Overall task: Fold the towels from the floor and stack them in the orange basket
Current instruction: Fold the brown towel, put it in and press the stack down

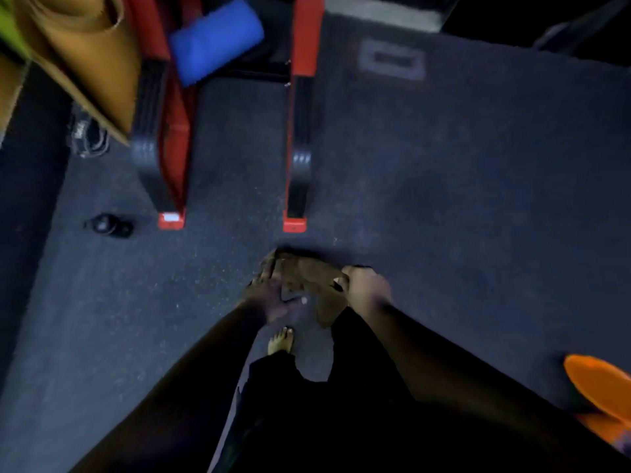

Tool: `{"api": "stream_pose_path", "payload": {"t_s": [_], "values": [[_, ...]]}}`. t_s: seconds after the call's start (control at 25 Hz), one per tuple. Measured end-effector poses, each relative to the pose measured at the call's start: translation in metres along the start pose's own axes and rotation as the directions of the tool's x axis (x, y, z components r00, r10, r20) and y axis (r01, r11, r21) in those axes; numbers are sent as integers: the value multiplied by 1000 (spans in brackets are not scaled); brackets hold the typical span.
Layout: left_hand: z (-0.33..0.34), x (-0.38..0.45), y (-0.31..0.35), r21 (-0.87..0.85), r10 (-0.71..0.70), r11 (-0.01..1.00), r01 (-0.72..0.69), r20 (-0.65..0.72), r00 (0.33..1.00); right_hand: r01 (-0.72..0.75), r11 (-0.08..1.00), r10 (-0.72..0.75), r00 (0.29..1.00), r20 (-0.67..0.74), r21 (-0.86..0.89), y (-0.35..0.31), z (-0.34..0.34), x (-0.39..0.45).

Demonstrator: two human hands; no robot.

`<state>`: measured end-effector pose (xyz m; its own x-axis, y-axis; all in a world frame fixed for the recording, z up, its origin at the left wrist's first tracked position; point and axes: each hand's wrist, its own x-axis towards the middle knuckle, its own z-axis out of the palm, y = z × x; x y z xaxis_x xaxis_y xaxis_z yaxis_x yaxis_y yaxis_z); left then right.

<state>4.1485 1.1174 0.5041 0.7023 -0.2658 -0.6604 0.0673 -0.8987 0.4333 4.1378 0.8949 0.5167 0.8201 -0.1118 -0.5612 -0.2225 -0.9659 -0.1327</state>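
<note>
Gripping a brown towel (312,285) between them, both hands are working above the dark floor (444,199), just ahead of the person's bare foot (280,341). The left hand (269,295) is curling its fingers around the towel's left edge, while the right hand (365,288) is clenching the upper right part, thumb pressing on top. The cloth is bunching rather than lying flat, held off the floor, with a loose corner drooping down toward the person's dark clothing. Its long axis is running roughly from the upper left, near the left hand's fingertips, down to the lower right, and that hanging corner is pointing back toward the person. The picture is blurred, so I cannot tell how many folds are already in it.

Judging by this, folding of this towel is under way but not finished, and stacking is yet to come. The orange basket (601,390) is sitting well apart at the floor's near right edge; only part of it is showing, so its contents are hidden. Farther off, red frame legs (295,148) and a blue roll (215,40) are standing toward the floor's far edge.
</note>
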Motion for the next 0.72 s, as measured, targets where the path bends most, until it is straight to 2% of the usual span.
{"api": "stream_pose_path", "payload": {"t_s": [0.16,0.32,0.48,0.6,0.72], "values": [[3,-30,50,169,194,965,-200,51,980,-184,946,215,972,-92,266,54,-10,-100],[42,-52,116,325,367,846,-423,219,904,-336,838,437,885,-161,429,114,13,-201],[114,-103,196,467,509,623,-627,366,779,-443,699,635,745,-204,561,176,58,-311],[189,-158,252,519,558,449,-727,473,682,-499,610,745,626,-231,615,225,108,-402],[268,-217,306,477,573,376,-794,554,604,-537,529,819,527,-229,657,270,154,-493]]}}
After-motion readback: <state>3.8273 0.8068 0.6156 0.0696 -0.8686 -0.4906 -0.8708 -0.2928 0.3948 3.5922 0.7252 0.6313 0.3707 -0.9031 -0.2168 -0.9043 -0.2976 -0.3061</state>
